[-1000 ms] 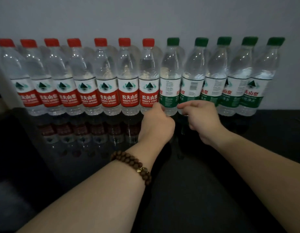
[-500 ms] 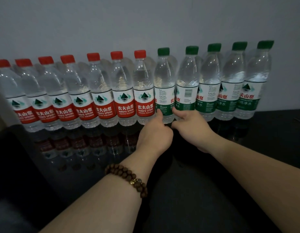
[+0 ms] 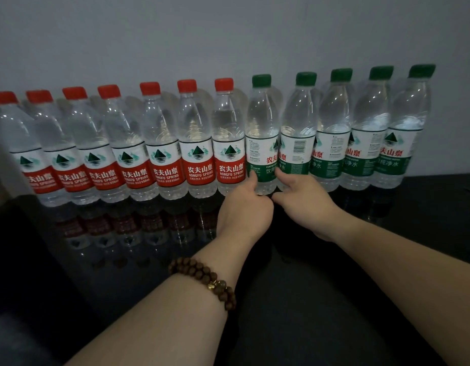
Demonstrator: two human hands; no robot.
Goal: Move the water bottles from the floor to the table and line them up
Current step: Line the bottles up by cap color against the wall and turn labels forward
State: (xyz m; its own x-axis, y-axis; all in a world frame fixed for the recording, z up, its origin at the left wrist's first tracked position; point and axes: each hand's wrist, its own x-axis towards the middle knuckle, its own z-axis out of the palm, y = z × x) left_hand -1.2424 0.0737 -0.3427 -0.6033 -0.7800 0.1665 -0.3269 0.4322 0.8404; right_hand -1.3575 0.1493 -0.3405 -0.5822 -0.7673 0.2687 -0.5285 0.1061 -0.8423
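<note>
- Water bottles [image 3: 197, 143], head view: twelve upright in one row on the black glossy desk [image 3: 334, 299], close to the grey wall [image 3: 228, 35]. Seven red caps on your left, five green on your right.
- Risk 1: they stand shoulder to shoulder, most touching. Shove one base too hard & it tips into its neighbour, and the row could go like dominoes.
- Risk 2: desk looks slick (reflections show), so a nudged base may slide past the line or twist, leaving a gap or a crooked row.
- Look: clear plastic, look full, ribbed near the base, white labels w/ red or green band. Red labels face you; green ones are turned various ways.
- Left hand [image 3: 245, 207]: curled, thumb on the lower label of the first green bottle [image 3: 261, 122]. Fingers hidden, so can't tell if they wrap it. Bead bracelet [image 3: 202, 276] on that wrist.
- Right hand [image 3: 305, 204]: forefinger out onto the lower label of the second green bottle [image 3: 298, 120], rest curled. Grip or just a push, can't tell.
- My read: row looks about complete, prob. only fine squaring left.
</note>
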